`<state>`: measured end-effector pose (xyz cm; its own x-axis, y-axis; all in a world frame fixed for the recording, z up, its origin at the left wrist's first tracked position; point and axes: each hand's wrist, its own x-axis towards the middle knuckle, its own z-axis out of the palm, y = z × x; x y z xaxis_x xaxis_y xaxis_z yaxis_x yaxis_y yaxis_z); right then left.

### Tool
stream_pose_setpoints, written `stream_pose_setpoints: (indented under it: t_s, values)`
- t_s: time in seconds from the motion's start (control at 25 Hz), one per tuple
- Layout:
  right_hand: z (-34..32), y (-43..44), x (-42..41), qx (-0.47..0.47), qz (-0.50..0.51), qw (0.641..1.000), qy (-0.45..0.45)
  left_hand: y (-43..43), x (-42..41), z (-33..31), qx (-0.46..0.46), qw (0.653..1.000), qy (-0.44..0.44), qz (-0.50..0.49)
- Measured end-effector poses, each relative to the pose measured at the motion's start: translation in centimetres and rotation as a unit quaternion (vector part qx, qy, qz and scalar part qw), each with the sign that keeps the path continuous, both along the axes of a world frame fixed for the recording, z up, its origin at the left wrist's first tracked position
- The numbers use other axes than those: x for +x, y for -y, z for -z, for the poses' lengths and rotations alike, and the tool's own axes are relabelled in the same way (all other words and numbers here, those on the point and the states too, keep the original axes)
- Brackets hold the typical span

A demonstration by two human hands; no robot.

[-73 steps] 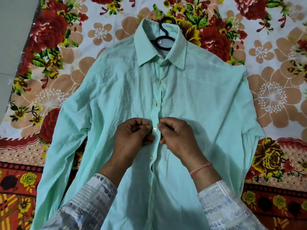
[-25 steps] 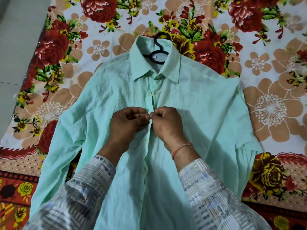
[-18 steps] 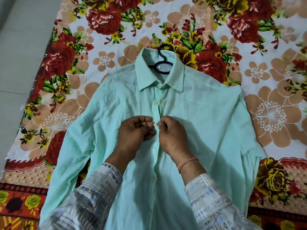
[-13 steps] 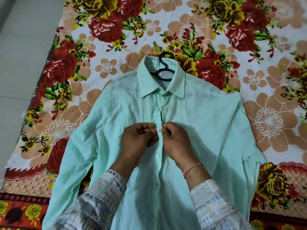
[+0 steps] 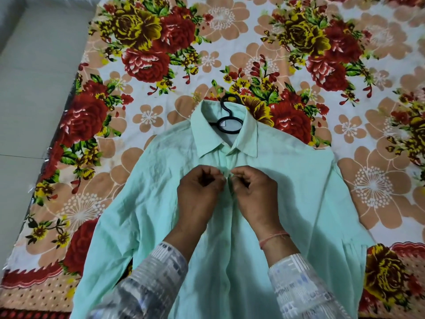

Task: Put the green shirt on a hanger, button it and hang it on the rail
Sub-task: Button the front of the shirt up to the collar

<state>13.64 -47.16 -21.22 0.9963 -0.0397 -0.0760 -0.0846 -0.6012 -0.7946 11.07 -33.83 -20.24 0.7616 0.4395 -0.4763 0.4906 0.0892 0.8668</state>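
With shirt [image 5: 299, 192] flat on sheet [image 5: 149, 116] over its hanger [image 5: 230, 125], left hand [image 5: 200, 192] and right hand [image 5: 255, 192] both pinching the placket [image 5: 227, 162] just below the collar, pull edges taut and level, then tip button edgewise through its hole.

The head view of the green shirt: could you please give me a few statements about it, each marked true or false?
1. The green shirt lies front up on the floral sheet. True.
2. The black hanger has its hook sticking out past the collar. True.
3. Only one hand touches the shirt. False: the left hand and right hand both pinch its front opening below the collar.
4. The shirt hangs on a rail. False: it lies flat, and no rail is in view.
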Motion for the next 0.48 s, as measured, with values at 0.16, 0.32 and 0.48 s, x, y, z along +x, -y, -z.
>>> stream_pose_setpoints:
  t_s: [0.16, 0.32, 0.48]
  values:
    - [0.7, -1.0, 1.2, -0.089, -0.093, 0.992, -0.003, 0.1, 2.5, 0.3, 0.170, 0.980, -0.011, 0.107]
    - [1.1, -1.3, 1.8, -0.062, -0.012, 0.997, -0.034, 0.1, 2.4, 0.7, 0.187, 0.976, -0.026, 0.112]
    - [1.8, -1.0, 1.8, 0.112, 0.182, 0.969, -0.122, 0.4, 3.3, 0.9, 0.258, 0.953, -0.025, 0.159]
